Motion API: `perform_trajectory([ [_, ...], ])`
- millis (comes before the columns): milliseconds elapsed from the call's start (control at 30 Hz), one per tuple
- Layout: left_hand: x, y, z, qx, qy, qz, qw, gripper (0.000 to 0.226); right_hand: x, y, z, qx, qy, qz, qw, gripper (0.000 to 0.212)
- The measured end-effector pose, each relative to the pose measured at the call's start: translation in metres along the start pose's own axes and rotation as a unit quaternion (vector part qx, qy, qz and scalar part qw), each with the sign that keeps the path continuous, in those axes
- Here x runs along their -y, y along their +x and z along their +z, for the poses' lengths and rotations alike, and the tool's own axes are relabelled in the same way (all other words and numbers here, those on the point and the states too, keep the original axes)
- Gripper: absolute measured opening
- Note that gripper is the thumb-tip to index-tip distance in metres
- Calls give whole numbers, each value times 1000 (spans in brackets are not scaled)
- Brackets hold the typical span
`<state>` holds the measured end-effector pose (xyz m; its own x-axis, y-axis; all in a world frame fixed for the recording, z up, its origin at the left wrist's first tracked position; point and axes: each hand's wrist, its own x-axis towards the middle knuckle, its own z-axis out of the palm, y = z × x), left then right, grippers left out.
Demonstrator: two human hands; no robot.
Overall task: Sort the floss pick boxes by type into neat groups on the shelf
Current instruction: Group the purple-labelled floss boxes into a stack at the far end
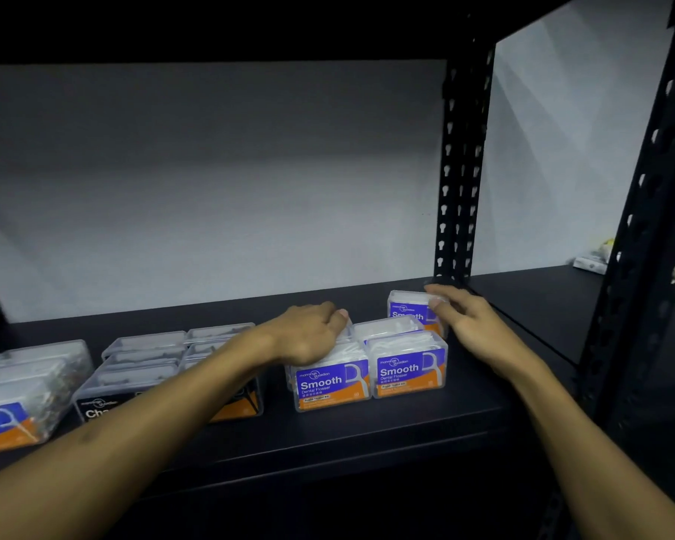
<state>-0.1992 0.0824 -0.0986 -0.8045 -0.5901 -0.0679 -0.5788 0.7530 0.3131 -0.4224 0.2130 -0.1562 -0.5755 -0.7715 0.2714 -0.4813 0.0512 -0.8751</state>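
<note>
On the black shelf [367, 426] stand purple-labelled "Smooth" floss boxes: one at front left [332, 383], one at front right [410, 370], and one further back [408, 305]. My left hand [312, 333] rests palm-down on top of the front-left box and the one behind it. My right hand [464, 317] grips the right side of the back box with thumb and fingers. To the left sit black-labelled boxes [102, 403] in a block, partly hidden by my left forearm. At the far left are blue-labelled boxes [12, 407].
A black perforated upright post [458, 169] stands just behind my right hand. A second post [640, 228] frames the right side. The neighbouring shelf bay [542, 305] lies to the right, with small colourful items [597, 255] far back. A grey wall closes the rear.
</note>
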Motion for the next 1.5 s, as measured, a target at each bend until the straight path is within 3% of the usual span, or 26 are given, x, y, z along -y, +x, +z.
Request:
perform_trajectory([
  [67,-1,-2,0,-9,4,0,1000,52,7,0,4,26,8,6,1000,37],
  [167,-3,-2,0,-6,3,0,1000,49,19,-4,11,90,10,11,996,58],
  [367,0,0,-1,-4,-6,-2,1000,44,40,-19,17,147,40,14,988,65],
  [533,1,3,-1,-10,11,15,1000,39,44,-28,11,190,38,14,981,51],
  [600,1,3,-1,-8,15,12,1000,40,44,-30,10,196,58,19,979,63],
  [667,0,1,-1,-18,36,7,999,44,39,-28,9,197,71,27,977,90],
  [733,-2,-6,-4,-68,64,0,996,50,35,-29,7,208,75,19,975,106],
  [867,-5,-22,-3,-167,-40,-24,985,58,30,-34,9,193,101,21,976,116],
  [1000,-14,-40,26,-191,-100,-77,973,57,30,-39,15,153,167,41,973,131],
  [1167,-22,-47,48,-298,-135,-115,938,51,32,-44,24,133,230,60,962,100],
  [1300,-29,-48,56,-381,-229,-129,886,52,35,-46,30,141,245,88,955,88],
  [1500,-31,-51,60,-419,-301,-133,846,57,33,-45,31,138,233,81,959,91],
])
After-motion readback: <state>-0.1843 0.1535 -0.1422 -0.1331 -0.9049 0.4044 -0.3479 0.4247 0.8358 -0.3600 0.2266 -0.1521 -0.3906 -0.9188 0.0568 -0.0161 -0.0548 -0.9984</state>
